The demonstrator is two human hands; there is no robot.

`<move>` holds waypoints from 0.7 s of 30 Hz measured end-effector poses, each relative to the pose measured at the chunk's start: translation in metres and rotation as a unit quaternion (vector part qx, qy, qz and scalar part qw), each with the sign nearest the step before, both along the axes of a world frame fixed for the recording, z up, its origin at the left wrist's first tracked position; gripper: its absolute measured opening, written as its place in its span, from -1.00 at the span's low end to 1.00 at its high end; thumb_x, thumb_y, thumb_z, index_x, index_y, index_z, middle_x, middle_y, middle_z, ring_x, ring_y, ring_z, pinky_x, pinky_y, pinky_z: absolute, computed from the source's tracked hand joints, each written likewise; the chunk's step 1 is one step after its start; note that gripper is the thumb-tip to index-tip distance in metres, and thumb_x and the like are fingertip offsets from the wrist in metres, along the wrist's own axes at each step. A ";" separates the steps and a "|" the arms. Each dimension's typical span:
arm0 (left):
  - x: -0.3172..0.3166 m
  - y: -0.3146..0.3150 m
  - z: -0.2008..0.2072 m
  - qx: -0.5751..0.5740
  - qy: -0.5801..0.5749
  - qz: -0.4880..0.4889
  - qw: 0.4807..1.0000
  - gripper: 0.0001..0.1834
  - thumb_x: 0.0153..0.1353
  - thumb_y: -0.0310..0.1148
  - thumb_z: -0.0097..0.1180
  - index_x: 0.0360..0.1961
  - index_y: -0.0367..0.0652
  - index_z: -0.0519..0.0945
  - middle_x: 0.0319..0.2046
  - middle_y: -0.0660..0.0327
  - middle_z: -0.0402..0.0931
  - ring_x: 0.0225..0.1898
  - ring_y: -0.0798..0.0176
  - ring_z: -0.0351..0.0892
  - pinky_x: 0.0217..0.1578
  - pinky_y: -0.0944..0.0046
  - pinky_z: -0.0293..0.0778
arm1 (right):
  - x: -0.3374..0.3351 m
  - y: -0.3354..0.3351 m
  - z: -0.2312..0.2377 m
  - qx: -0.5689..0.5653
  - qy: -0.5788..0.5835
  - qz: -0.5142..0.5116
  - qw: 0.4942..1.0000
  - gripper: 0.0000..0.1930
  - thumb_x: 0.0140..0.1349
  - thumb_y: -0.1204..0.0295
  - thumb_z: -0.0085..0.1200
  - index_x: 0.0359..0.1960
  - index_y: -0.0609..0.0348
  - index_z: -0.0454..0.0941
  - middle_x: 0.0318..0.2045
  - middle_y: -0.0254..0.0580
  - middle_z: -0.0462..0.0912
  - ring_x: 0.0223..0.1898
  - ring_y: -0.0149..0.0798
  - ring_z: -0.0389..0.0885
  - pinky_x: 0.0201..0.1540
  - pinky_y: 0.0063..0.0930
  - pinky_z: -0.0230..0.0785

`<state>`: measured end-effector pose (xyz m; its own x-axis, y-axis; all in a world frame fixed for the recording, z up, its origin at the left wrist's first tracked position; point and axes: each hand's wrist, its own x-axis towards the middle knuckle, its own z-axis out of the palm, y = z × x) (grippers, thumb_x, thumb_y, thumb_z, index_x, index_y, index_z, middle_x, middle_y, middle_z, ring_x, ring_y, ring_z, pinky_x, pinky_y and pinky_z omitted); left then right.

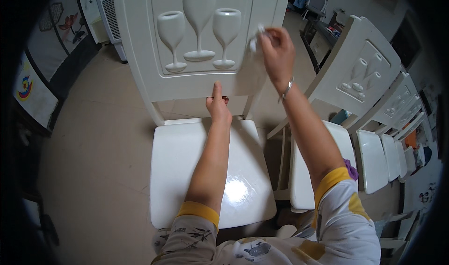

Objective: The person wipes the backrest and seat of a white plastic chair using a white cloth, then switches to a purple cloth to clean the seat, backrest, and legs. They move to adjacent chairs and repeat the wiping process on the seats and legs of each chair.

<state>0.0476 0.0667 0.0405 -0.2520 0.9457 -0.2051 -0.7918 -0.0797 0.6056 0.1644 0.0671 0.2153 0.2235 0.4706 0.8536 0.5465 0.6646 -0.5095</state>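
A white chair stands in front of me, its backrest [177, 85] carved with three raised goblets [199, 24]. My left hand [219, 108] grips the backrest's lower rail, thumb up on the front face and fingers curled beneath the edge. At the right side of the backrest, my right hand [279, 54] is closed on a crumpled white wipe [254, 43]. Motion smears the wipe, so I cannot tell whether it is paper or cloth, or whether it touches the wood. Below both arms lies the chair's glossy seat [175, 171].
More white chairs [372, 160] are lined up to the right, and a purple cloth [351, 169] lies by the nearest one's seat. An air cooler [110, 19] stands at the far left. A grey chair [316, 4] and a dark table [322, 33] are at the back right.
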 end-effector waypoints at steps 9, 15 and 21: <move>0.006 0.000 0.001 0.023 -0.012 0.002 1.000 -0.56 0.09 -0.05 0.35 -0.37 -0.10 0.36 -0.47 0.38 0.34 -0.52 0.50 0.20 -0.45 0.44 0.21 | -0.019 -0.005 -0.112 0.004 -0.177 -0.065 0.982 -0.90 0.07 0.58 0.16 -0.43 0.19 0.47 -0.47 -0.06 0.47 -0.44 -0.01 0.49 -0.41 -0.22 0.37; 0.005 0.005 -0.007 0.022 -0.024 -0.016 0.999 -0.62 0.10 -0.07 0.33 -0.41 -0.08 0.43 -0.52 0.38 0.43 -0.59 0.50 0.19 -0.51 0.43 0.19 | -0.027 -0.015 -0.161 -0.002 -0.207 0.004 0.978 -0.83 0.00 0.64 0.16 -0.35 0.15 0.54 -0.42 -0.15 0.49 -0.41 -0.09 0.53 -0.40 -0.28 0.41; -0.004 0.005 -0.005 0.042 0.003 -0.040 0.998 -0.59 0.10 -0.03 0.33 -0.38 -0.12 0.47 -0.48 0.38 0.43 -0.51 0.49 0.28 -0.48 0.42 0.19 | 0.027 -0.020 -0.179 -0.040 -0.260 0.010 0.965 -0.83 0.00 0.63 0.12 -0.35 0.11 0.53 -0.42 -0.19 0.51 -0.42 -0.09 0.54 -0.41 -0.29 0.40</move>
<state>0.0441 0.0718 0.0352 -0.1762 0.9767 -0.1226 -0.7941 -0.0674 0.6041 0.1916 0.0469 0.0360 -0.2351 0.5391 0.8088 0.7301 0.6473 -0.2192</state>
